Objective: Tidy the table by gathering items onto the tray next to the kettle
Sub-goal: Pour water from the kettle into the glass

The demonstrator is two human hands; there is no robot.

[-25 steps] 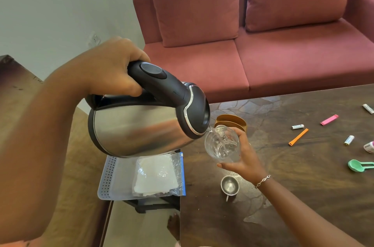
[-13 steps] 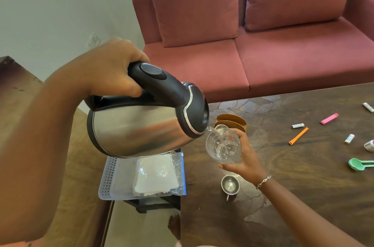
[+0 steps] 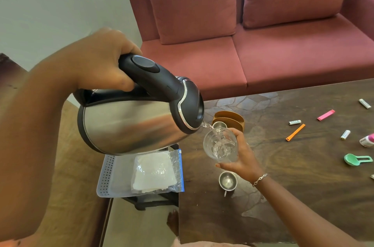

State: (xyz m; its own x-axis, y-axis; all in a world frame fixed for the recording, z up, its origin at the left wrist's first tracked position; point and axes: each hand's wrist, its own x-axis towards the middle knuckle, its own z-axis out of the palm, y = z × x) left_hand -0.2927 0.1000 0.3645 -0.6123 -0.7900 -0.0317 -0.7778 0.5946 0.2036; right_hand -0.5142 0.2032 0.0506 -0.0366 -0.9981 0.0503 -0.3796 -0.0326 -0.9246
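**A:** Hands?

**B:** Your left hand (image 3: 101,60) was wrapped round the black handle of the steel kettle (image 3: 131,125). You held it in the air, tipped spout-down to the right. Your right hand (image 3: 244,157) was curled round a clear glass (image 3: 220,145), tilted toward the spout just beneath it. A thin water stream (image 3: 210,128) ran from spout to glass, and there was water in the glass. The hands were apart, each clamped on its own item.

**A:** Tray?

**B:** The white perforated tray (image 3: 109,178) sat off the left edge of the surface (image 3: 303,196), on a dark stand, with its far end hidden by the kettle. It carried a zip bag (image 3: 157,171) with something white inside.

**A:** What was near your right hand?

**B:** A small steel cup (image 3: 227,181) stood on the surface just below your wrist. A brown container (image 3: 228,118) was behind the glass, with a metal cup (image 3: 219,124) in it.

**A:** Loose items?

**B:** They were all on the right half of the surface, well apart from the tray. There was an orange clip (image 3: 295,132), a pink clip (image 3: 325,115) and a green scoop (image 3: 357,159). Three small white cylinders lay at (image 3: 294,122), (image 3: 345,134) and (image 3: 364,103). A pink-and-white item (image 3: 367,140) was cut off by the right edge, so I couldn't tell what it was.

**A:** Background?

**B:** A red sofa (image 3: 283,54) stood behind the surface.
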